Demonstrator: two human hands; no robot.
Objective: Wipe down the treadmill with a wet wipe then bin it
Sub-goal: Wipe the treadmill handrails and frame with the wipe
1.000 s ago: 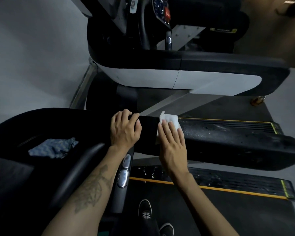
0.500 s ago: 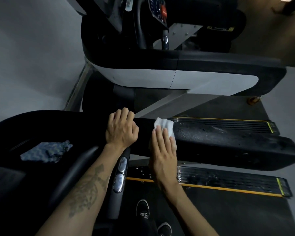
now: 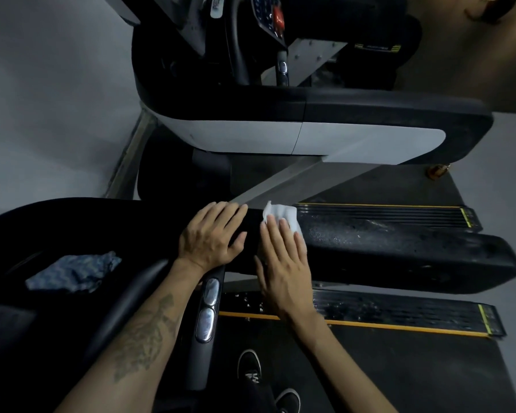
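We are pressing the right hand (image 3: 283,263) flat onto the black padded side rail (image 3: 399,251) of the treadmill, fingers straight and close together, with the white wet wipe (image 3: 282,217) trapped between the fingertips and the top face of the rail. The wipe is showing beyond the fingertips, lying on the rail's upper edge (its far corner is lifting slightly). Just beside it on the same rail, toward the console end, we are resting the left hand (image 3: 212,236): its fingers are draped over the far edge of the rail, lightly curved and near one another, and the thumb is lying along the near face. The two hands are near each other but apart.

Further along the rail, beyond the wipe, the surface is looking speckled and dusty. Below the rail, the handlebar with two metal sensor plates (image 3: 207,311) is running down under the left forearm. A crumpled blue-grey cloth (image 3: 72,274) is lying on the console tray well apart from the rail's wiped section. Below the rail, two dark shoes (image 3: 251,368) are standing on the belt.
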